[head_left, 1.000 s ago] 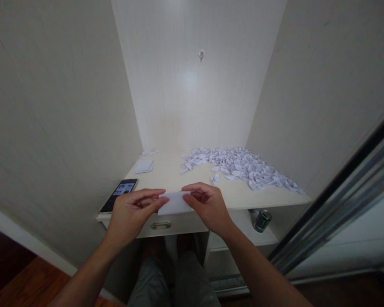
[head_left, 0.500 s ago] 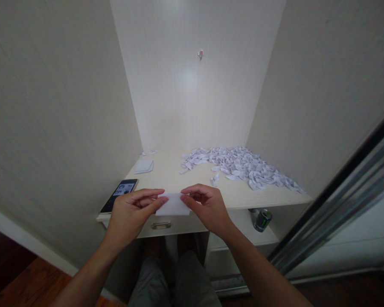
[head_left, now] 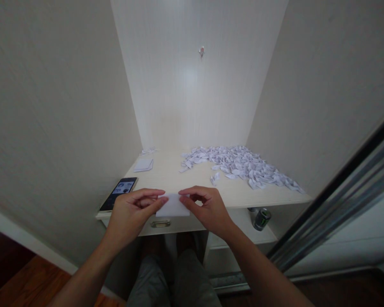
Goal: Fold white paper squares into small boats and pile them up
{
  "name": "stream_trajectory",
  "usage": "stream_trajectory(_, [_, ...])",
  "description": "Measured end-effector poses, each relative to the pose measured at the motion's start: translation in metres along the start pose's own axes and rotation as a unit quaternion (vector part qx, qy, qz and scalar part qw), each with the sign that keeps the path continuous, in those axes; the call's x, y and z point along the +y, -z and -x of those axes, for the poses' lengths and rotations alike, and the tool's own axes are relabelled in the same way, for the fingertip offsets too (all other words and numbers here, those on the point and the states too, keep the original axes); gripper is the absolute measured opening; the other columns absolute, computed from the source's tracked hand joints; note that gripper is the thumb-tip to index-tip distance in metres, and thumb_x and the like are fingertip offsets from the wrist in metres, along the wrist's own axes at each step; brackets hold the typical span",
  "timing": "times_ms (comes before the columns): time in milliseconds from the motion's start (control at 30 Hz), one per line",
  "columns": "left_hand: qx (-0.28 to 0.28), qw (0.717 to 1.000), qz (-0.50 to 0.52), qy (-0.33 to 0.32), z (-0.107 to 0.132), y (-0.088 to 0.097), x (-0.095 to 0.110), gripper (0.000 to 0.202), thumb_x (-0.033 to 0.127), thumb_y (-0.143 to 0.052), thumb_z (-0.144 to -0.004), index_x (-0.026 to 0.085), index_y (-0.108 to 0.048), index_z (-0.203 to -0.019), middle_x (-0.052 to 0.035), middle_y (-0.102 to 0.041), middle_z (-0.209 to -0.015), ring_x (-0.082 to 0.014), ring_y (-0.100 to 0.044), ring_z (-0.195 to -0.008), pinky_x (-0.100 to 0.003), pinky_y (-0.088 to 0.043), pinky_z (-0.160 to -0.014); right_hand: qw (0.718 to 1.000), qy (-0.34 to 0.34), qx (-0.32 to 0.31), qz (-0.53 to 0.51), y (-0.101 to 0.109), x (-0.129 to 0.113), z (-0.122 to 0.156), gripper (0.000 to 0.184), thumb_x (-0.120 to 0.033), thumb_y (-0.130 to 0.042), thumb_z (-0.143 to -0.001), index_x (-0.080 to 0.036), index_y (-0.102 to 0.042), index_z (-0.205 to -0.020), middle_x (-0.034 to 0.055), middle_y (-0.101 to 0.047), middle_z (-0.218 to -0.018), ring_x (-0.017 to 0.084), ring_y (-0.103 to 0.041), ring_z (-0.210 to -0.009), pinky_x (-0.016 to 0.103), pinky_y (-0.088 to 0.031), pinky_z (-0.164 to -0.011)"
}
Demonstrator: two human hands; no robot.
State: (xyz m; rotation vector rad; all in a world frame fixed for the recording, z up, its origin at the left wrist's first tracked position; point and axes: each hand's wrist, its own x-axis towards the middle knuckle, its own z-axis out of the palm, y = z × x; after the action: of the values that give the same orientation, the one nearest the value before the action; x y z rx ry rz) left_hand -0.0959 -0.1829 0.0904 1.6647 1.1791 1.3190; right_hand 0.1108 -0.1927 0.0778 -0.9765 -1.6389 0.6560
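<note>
A small white piece of paper (head_left: 173, 207) is held level just off the front edge of the desk. My left hand (head_left: 132, 213) pinches its upper left corner between thumb and fingers. At the upper right corner, my right hand (head_left: 206, 209) pinches the same paper, with thumb and forefinger near its top edge. A stack of white paper squares (head_left: 143, 165) lies at the back left of the desk. Over the back right spreads a large heap of folded white paper pieces (head_left: 240, 164). A couple of folded pieces (head_left: 215, 178) sit apart from the heap.
A phone (head_left: 120, 192) with its screen lit lies at the desk's left edge. Small paper scraps (head_left: 148, 151) are in the back left corner. A dark can (head_left: 261, 219) stands on the lower shelf at right. Panels enclose the desk (head_left: 192, 181) on three sides.
My right hand's fingertips have shifted slightly left along the paper's top edge. The left hand keeps its pinch, and the view has moved a little.
</note>
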Motion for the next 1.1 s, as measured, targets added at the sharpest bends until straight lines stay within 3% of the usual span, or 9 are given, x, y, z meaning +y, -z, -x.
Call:
stream_trajectory(133, [-0.03, 1.0, 0.008, 0.004, 0.002, 0.0, 0.001, 0.025, 0.037, -0.082, -0.068, 0.019, -0.078, -0.084, -0.0043, -0.076, -0.067, -0.017, -0.07, -0.058, -0.022, -0.055, -0.054, 1.0, -0.01, -0.011, -0.01, 0.0, -0.004, -0.001, 0.014, -0.027, -0.07, -0.082, -0.019, -0.077, -0.091, 0.0025, -0.072, -0.074, 0.013, -0.06, -0.064, 0.024, -0.047, -0.06])
stream_trajectory(300, [-0.065, 0.998, 0.016, 0.009, 0.003, 0.0, -0.001, 0.025, 0.038, -0.081, -0.071, 0.019, -0.078, -0.087, -0.0056, -0.076, -0.071, -0.017, -0.069, -0.059, -0.022, -0.055, -0.053, 0.993, -0.05, -0.104, 0.002, 0.0, -0.008, -0.004, 0.013, -0.027, -0.068, -0.084, -0.018, -0.077, -0.084, 0.0022, -0.073, -0.074, 0.012, -0.058, -0.062, 0.023, -0.044, -0.057])
stream_trajectory(433, [-0.137, 0.988, 0.063, 0.011, 0.008, 0.008, -0.007, 0.042, 0.032, -0.081, -0.073, 0.023, -0.073, -0.113, -0.0077, -0.075, -0.095, -0.0207, -0.073, -0.077, -0.028, -0.061, -0.064, 0.99, -0.078, -0.103, -0.054, 0.002, -0.001, -0.006, 0.014, -0.028, -0.068, -0.082, -0.017, -0.076, -0.078, 0.0016, -0.071, -0.071, 0.013, -0.059, -0.062, 0.022, -0.044, -0.054])
stream_trajectory(533, [-0.203, 0.976, 0.072, 0.018, 0.016, 0.009, -0.011, 0.047, 0.026, -0.083, -0.07, 0.023, -0.071, -0.116, -0.0103, -0.072, -0.109, -0.0239, -0.073, -0.089, -0.033, -0.062, -0.075, 0.987, -0.092, -0.099, -0.083, 0.004, 0.004, -0.007, 0.014, -0.03, -0.07, -0.08, -0.017, -0.074, -0.076, 0.001, -0.069, -0.068, 0.012, -0.057, -0.06, 0.022, -0.043, -0.052])
stream_trajectory(600, [-0.181, 0.978, 0.096, 0.037, 0.022, 0.001, -0.012, 0.044, 0.027, -0.083, -0.069, 0.021, -0.072, -0.111, -0.0105, -0.073, -0.105, -0.025, -0.072, -0.091, -0.035, -0.062, -0.076, 0.99, -0.09, -0.064, -0.089, 0.0, 0.005, -0.006, 0.015, -0.03, -0.07, -0.08, -0.017, -0.073, -0.076, 0.0009, -0.068, -0.068, 0.012, -0.057, -0.059, 0.022, -0.043, -0.053])
stream_trajectory(700, [-0.051, 0.97, 0.219, 0.093, 0.028, -0.021, -0.013, 0.053, 0.033, -0.083, -0.069, 0.018, -0.066, -0.117, -0.0059, -0.074, -0.089, -0.0235, -0.073, -0.083, -0.039, -0.063, -0.074, 0.991, -0.085, 0.023, -0.105, -0.014, 0.004, -0.002, 0.016, -0.033, -0.068, -0.082, -0.017, -0.072, -0.079, 0.0018, -0.069, -0.071, 0.012, -0.057, -0.06, 0.023, -0.044, -0.055])
stream_trajectory(800, [0.031, 0.947, 0.292, 0.131, 0.029, -0.04, -0.014, 0.037, 0.036, -0.081, -0.072, 0.014, -0.069, -0.099, -0.0039, -0.073, -0.085, -0.0187, -0.071, -0.077, -0.034, -0.062, -0.073, 0.985, -0.083, 0.083, -0.126, -0.032, 0.002, 0.005, 0.018, -0.035, -0.067, -0.084, -0.017, -0.071, -0.081, 0.0029, -0.07, -0.074, 0.013, -0.058, -0.062, 0.024, -0.045, -0.056])
stream_trajectory(900, [0.06, 0.939, 0.312, 0.132, 0.026, -0.045, -0.015, 0.027, 0.038, -0.08, -0.075, 0.014, -0.072, -0.082, -0.0036, -0.073, -0.084, -0.0155, -0.069, -0.077, -0.028, -0.061, -0.074, 0.979, -0.082, 0.12, -0.145, -0.043, 0.002, 0.012, 0.019, -0.036, -0.066, -0.085, -0.018, -0.071, -0.081, 0.0032, -0.07, -0.075, 0.014, -0.06, -0.065, 0.025, -0.047, -0.059])
stream_trajectory(1100, [0.055, 0.943, 0.303, 0.123, 0.021, -0.039, -0.009, 0.024, 0.039, -0.079, -0.075, 0.015, -0.077, -0.081, -0.0056, -0.075, -0.089, -0.0167, -0.068, -0.082, -0.029, -0.059, -0.075, 0.969, -0.096, 0.14, -0.18, -0.047, 0.002, 0.015, 0.019, -0.037, -0.068, -0.083, -0.018, -0.071, -0.079, 0.0038, -0.071, -0.075, 0.016, -0.062, -0.067, 0.026, -0.048, -0.06])
